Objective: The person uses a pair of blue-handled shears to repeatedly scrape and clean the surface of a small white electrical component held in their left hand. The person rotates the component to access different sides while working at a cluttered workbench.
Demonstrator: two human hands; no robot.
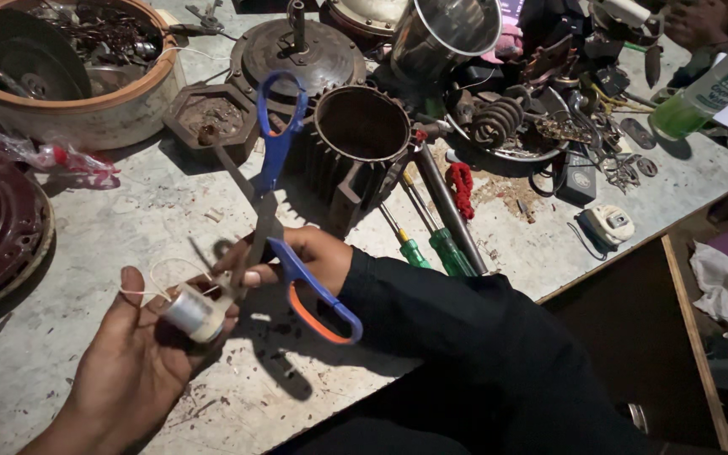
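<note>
1. Blue-and-orange-handled scissors (284,211) are being held in the right hand (313,257), whose fingers are closing around the lower handle loop while the blades are spreading wide open, one arm of the tool pointing up toward the top of the bench.
2. Cupped in the left hand (141,354), palm up, a small silvery-white cylindrical capacitor (191,313) is sitting, with the fingers curling loosely around it; thin white wire leads (166,274) are looping up from its end.
3. Judging by the head view, the scissor tips are meeting the part right at its leads, so the step in hand looks like trimming or stripping those wires, though the dim light is making the exact contact point hard to see.
4. Next, the blades would be needing a careful close on one lead only, just beside the body, with the left hand keeping the part steady so the casing is not getting nicked.
5. Lying just beyond the hands on the worn grey workbench (128,219) are two green-handled screwdrivers (431,244), a finned dark metal motor housing (355,139), a rusty round rotor plate (297,55) and a terracotta-coloured bowl (69,76) of scrap parts.
</note>
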